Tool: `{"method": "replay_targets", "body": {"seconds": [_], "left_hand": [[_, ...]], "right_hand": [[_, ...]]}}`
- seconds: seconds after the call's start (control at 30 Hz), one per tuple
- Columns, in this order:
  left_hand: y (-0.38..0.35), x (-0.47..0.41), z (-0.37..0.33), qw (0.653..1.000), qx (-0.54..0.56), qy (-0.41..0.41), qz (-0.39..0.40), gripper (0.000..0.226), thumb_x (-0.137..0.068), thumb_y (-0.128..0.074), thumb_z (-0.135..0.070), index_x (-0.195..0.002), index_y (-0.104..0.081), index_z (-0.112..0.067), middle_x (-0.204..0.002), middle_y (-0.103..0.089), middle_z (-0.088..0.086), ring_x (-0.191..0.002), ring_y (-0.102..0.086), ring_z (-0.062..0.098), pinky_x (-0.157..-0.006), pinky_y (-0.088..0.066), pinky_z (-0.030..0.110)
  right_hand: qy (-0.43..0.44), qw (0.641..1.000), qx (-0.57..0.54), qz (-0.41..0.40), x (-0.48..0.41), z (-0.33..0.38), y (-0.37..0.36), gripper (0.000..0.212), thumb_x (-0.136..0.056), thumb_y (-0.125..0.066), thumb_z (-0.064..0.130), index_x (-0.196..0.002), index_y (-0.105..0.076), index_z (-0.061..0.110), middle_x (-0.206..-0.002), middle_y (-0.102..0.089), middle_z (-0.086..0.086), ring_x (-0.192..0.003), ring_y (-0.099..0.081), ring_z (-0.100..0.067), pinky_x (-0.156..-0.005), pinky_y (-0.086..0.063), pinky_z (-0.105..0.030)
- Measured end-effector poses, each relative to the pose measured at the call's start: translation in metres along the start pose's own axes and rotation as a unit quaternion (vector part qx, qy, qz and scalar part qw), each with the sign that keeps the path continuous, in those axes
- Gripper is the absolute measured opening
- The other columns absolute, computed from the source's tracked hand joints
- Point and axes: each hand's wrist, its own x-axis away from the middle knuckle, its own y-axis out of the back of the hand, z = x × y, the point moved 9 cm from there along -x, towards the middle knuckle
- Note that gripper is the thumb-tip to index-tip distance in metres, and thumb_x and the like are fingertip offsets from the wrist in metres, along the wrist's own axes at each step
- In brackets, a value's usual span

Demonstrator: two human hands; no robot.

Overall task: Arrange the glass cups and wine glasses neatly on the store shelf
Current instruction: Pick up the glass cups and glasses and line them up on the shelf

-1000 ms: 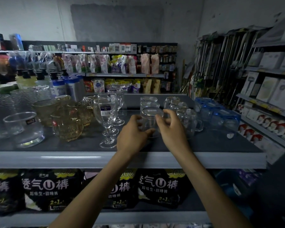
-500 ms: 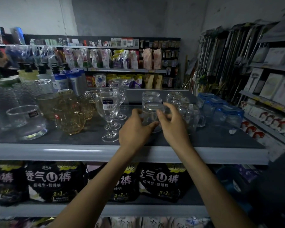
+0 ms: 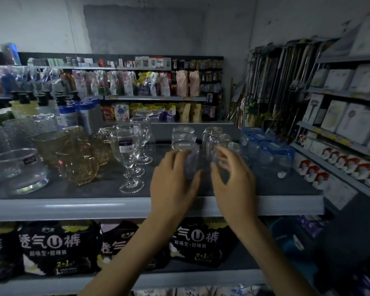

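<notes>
An upturned clear glass cup (image 3: 187,148) stands on the dark shelf (image 3: 73,208), in front of another one like it (image 3: 183,134). My left hand (image 3: 173,182) holds the front cup's left side, fingers and thumb curved round its lower part. Just to the cup's right, my right hand (image 3: 233,182) hovers with fingers spread, holding nothing, and partly covers a row of clear mugs (image 3: 217,137). Wine glasses (image 3: 126,150) stand in a line to the left of the cup.
Amber cups (image 3: 79,163) and a clear glass bowl (image 3: 19,169) fill the shelf's left part. Blue glass mugs (image 3: 269,150) stand at the right. Dark packs (image 3: 58,248) lie on the shelf below. Boxed goods (image 3: 350,124) line the shelves to the right.
My right hand has let go of the clear cup and moved a little to the right with its fingers spread. My left hand stays on the cup.
</notes>
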Motion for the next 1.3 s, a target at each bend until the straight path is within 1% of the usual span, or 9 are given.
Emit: {"method": "replay_targets", "body": {"seconds": [0.1, 0.2, 0.33, 0.5, 0.7, 0.97, 1.07, 1.2, 1.3], "left_hand": [[-0.013, -0.001, -0.033, 0.998, 0.052, -0.007, 0.044, 0.051, -0.092, -0.068, -0.04, -0.137, -0.048, -0.029, -0.132, -0.054, -0.006, -0.108, -0.062, 0.018, -0.077, -0.058, 0.043], [-0.038, -0.015, -0.048, 0.994, 0.057, 0.038, 0.081, 0.061, -0.094, -0.067, -0.04, -0.147, -0.039, -0.028, -0.138, -0.054, -0.003, -0.113, -0.063, 0.02, -0.081, -0.057, 0.041], [-0.07, -0.029, -0.052, 0.988, -0.036, 0.079, 0.131, 0.07, -0.098, -0.063, -0.041, -0.155, -0.027, -0.021, -0.138, -0.056, 0.007, -0.112, -0.066, 0.032, -0.08, -0.053, 0.043], [-0.09, -0.032, -0.042, 0.978, -0.039, 0.135, 0.152, 0.073, -0.096, -0.063, -0.051, -0.155, -0.028, -0.026, -0.139, -0.061, 0.006, -0.119, -0.064, 0.033, -0.084, -0.05, 0.042], [-0.094, -0.026, -0.036, 0.979, -0.011, 0.148, 0.139, 0.075, -0.091, -0.069, -0.05, -0.153, -0.03, -0.032, -0.14, -0.063, 0.003, -0.121, -0.064, 0.029, -0.087, -0.054, 0.043], [-0.09, -0.026, -0.033, 0.98, 0.021, 0.15, 0.128, 0.077, -0.088, -0.073, -0.051, -0.15, -0.033, -0.033, -0.137, -0.065, -0.001, -0.119, -0.066, 0.027, -0.09, -0.057, 0.048], [-0.076, -0.023, -0.034, 0.983, 0.044, 0.139, 0.114, 0.067, -0.087, -0.074, -0.048, -0.144, -0.039, -0.037, -0.13, -0.067, -0.006, -0.114, -0.067, 0.02, -0.089, -0.059, 0.046], [-0.022, -0.017, -0.024, 0.994, 0.022, 0.11, 0.019, 0.054, -0.092, -0.072, -0.043, -0.139, -0.047, -0.038, -0.126, -0.064, -0.014, -0.106, -0.064, 0.007, -0.083, -0.059, 0.038], [0.013, -0.013, -0.004, 0.992, 0.039, 0.11, -0.038, 0.052, -0.091, -0.075, -0.039, -0.137, -0.052, -0.032, -0.126, -0.06, -0.01, -0.106, -0.06, 0.007, -0.079, -0.058, 0.034]], "right_hand": [[0.03, 0.996, 0.064, -0.059, -0.011, -0.007, 0.04, 0.036, -0.103, -0.061, 0.017, -0.139, -0.059, 0.018, -0.137, -0.059, 0.003, -0.122, -0.057, -0.007, -0.104, -0.048, -0.02], [-0.029, 0.995, 0.092, -0.01, -0.029, -0.033, 0.045, 0.048, -0.104, -0.057, 0.035, -0.149, -0.051, 0.018, -0.147, -0.053, 0.0, -0.133, -0.05, -0.014, -0.109, -0.044, -0.031], [-0.07, 0.99, 0.102, 0.064, -0.041, -0.059, 0.033, 0.059, -0.103, -0.057, 0.044, -0.155, -0.043, 0.019, -0.155, -0.049, -0.001, -0.138, -0.045, -0.016, -0.1, -0.03, -0.017], [-0.062, 0.991, 0.097, 0.073, -0.049, -0.074, 0.028, 0.054, -0.101, -0.062, 0.038, -0.15, -0.05, 0.018, -0.146, -0.056, -0.001, -0.133, -0.051, -0.016, -0.099, -0.033, -0.018], [-0.059, 0.994, 0.076, 0.058, -0.051, -0.085, 0.028, 0.053, -0.097, -0.069, 0.034, -0.146, -0.057, 0.015, -0.139, -0.063, -0.005, -0.13, -0.057, -0.022, -0.105, -0.046, -0.03], [-0.049, 0.997, 0.039, 0.043, -0.049, -0.085, 0.032, 0.052, -0.096, -0.071, 0.033, -0.144, -0.059, 0.018, -0.137, -0.066, -0.004, -0.126, -0.061, -0.021, -0.103, -0.052, -0.036], [-0.023, 0.999, 0.048, 0.011, -0.045, -0.071, 0.039, 0.048, -0.096, -0.071, 0.03, -0.141, -0.06, 0.017, -0.137, -0.065, -0.003, -0.127, -0.059, -0.02, -0.102, -0.048, -0.029], [0.068, 0.997, 0.023, -0.022, -0.033, -0.024, 0.037, 0.037, -0.097, -0.07, 0.022, -0.133, -0.066, 0.014, -0.13, -0.066, -0.001, -0.122, -0.06, -0.013, -0.102, -0.044, -0.016], [0.055, 0.997, -0.009, 0.048, -0.031, -0.003, 0.003, 0.039, -0.098, -0.07, 0.024, -0.136, -0.063, 0.021, -0.131, -0.062, 0.005, -0.12, -0.06, -0.01, -0.099, -0.05, -0.021]]}}
